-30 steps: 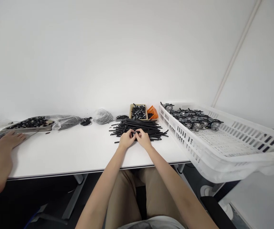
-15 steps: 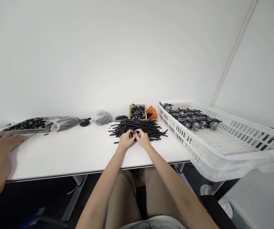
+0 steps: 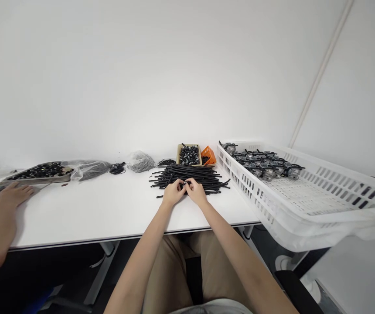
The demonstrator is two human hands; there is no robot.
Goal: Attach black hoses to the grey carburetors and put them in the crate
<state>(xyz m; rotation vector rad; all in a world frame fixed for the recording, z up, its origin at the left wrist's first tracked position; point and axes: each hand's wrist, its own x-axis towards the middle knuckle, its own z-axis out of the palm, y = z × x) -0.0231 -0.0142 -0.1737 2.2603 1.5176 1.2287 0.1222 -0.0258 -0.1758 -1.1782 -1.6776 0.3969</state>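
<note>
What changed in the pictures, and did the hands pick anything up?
Very little changed. The whole view shifted a tiny bit, as if the head moved. The left hand and right hand stayed together on the pile of black tubes, their fingers around a small dark piece. Nothing was visibly picked up or let go. The white plastic basket and the co-worker's hand stayed about the same.

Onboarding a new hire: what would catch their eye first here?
The large white slotted crate on the right, holding grey-and-black fittings, stands out most. At centre, the left hand and right hand meet over a heap of black tubing. A co-worker's hand rests far left, near a metal tray.
</note>
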